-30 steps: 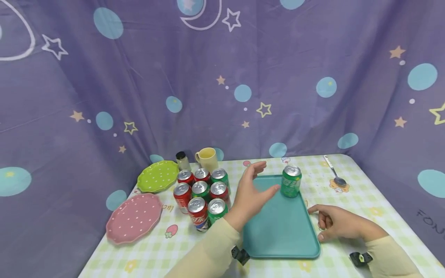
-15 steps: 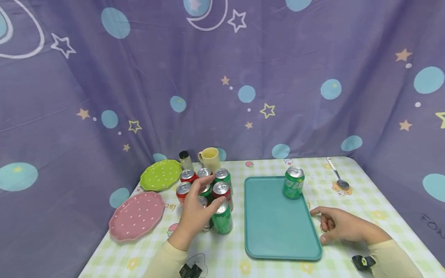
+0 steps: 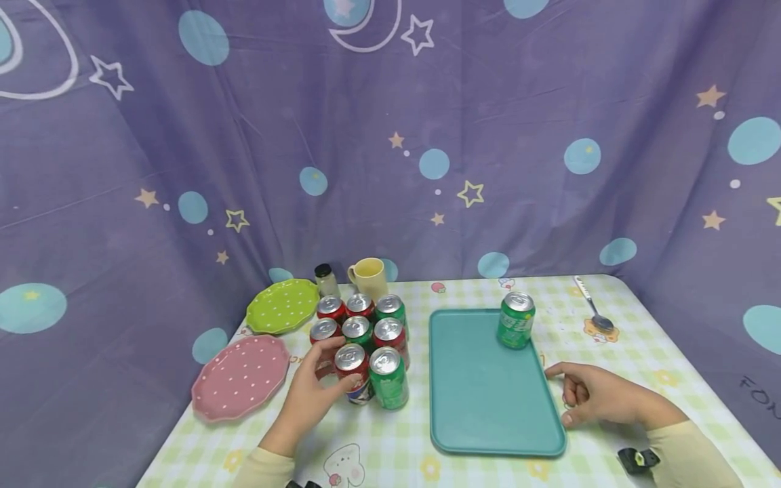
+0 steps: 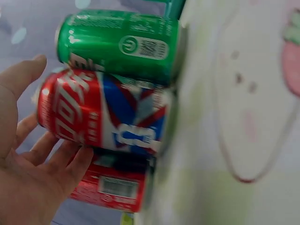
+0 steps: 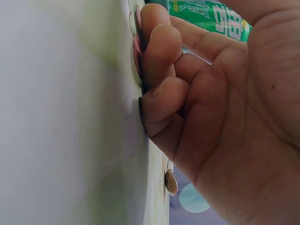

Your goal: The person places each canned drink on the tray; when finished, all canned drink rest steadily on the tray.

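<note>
My left hand [image 3: 309, 390] is around the left side of a front red soda can [image 3: 352, 362], thumb in front and fingers behind. In the left wrist view the thumb stands apart from this red, white and blue can [image 4: 108, 112], while fingertips lie at its lower side. A green soda can [image 3: 389, 379] stands right beside it. My right hand [image 3: 601, 396] rests on the table at the right edge of a teal tray [image 3: 488, 407]; its index finger and thumb reach the rim, the other fingers curl loosely. Another green can [image 3: 516, 322] stands upright in the tray's far right corner.
More red and green cans [image 3: 356, 329] stand packed behind the front pair. A pink plate [image 3: 241, 379], a green plate [image 3: 283, 305], a small jar [image 3: 326, 281] and a yellow mug [image 3: 369, 276] are at the left and back. A spoon [image 3: 594, 308] lies at the right.
My left hand has moved from above the tray, leftward and down, to the front red can. My right hand stays at the tray's edge. The view has shifted slightly.
</note>
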The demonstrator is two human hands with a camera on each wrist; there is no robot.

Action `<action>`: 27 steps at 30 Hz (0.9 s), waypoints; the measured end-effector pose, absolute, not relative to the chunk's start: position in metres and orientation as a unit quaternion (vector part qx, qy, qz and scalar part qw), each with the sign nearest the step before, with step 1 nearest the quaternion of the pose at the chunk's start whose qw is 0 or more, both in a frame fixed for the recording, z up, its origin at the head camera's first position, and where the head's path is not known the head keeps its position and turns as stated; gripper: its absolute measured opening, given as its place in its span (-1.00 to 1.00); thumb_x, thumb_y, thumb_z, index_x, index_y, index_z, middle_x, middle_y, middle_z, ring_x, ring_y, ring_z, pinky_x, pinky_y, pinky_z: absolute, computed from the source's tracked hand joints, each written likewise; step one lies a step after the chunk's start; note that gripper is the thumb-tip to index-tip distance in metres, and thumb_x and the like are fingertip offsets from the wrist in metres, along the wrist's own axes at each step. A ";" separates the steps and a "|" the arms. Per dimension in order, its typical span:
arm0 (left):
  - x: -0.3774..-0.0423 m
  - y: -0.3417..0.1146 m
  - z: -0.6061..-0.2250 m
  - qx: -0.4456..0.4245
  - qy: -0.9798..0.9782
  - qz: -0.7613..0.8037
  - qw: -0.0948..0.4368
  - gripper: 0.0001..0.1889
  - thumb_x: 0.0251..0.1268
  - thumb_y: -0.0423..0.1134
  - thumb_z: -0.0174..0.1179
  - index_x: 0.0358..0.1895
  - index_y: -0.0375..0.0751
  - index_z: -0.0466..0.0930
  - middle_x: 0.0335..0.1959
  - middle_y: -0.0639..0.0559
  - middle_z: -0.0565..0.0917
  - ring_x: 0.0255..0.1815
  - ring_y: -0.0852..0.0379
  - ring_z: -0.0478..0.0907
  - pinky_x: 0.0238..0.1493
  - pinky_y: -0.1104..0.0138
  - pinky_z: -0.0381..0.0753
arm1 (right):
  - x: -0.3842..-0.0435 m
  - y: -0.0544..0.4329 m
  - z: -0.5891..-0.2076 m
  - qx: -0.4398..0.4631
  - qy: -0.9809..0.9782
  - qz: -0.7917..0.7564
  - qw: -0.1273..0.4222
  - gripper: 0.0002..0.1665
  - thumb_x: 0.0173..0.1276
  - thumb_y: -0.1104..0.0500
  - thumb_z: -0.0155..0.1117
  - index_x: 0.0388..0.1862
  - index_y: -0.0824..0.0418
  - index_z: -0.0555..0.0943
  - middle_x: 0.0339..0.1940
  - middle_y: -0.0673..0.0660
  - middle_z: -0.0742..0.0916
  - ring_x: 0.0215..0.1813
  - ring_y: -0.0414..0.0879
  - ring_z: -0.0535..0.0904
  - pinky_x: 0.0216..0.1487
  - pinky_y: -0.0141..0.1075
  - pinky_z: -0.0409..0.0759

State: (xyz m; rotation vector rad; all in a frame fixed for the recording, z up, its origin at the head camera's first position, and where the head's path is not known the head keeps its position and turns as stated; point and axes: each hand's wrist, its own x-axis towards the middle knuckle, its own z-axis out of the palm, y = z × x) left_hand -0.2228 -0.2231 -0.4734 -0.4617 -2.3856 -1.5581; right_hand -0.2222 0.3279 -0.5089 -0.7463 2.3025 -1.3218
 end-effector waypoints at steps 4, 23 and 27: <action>-0.225 -0.226 -0.483 -0.134 -0.820 -0.545 0.110 -0.25 0.07 -0.18 0.66 0.35 -0.02 0.49 0.19 0.01 0.63 0.17 0.03 0.61 0.17 0.24 0.66 | -0.222 0.327 -0.508 -0.265 0.820 -0.470 0.192 -0.10 0.22 0.19 0.63 0.40 0.51 0.37 -0.29 0.18 0.63 -0.46 -0.25 0.45 -0.45 -0.35 0.52; -0.232 -0.228 -0.510 -0.112 -0.811 -0.572 0.056 -0.22 -0.04 -0.32 0.69 0.30 -0.03 0.48 0.09 -0.03 0.64 0.06 -0.03 0.63 0.06 0.25 0.71 | -0.222 0.329 -0.509 -0.268 0.819 -0.470 0.189 -0.11 0.23 0.21 0.62 0.40 0.50 0.37 -0.30 0.17 0.63 -0.46 -0.25 0.45 -0.46 -0.34 0.51; -0.230 -0.227 -0.510 -0.114 -0.811 -0.570 0.070 -0.24 -0.04 -0.36 0.69 0.28 -0.02 0.50 0.06 -0.02 0.65 0.04 -0.03 0.63 0.01 0.26 0.72 | -0.222 0.329 -0.509 -0.271 0.819 -0.470 0.187 -0.11 0.22 0.20 0.62 0.39 0.50 0.37 -0.30 0.17 0.63 -0.46 -0.25 0.45 -0.47 -0.34 0.51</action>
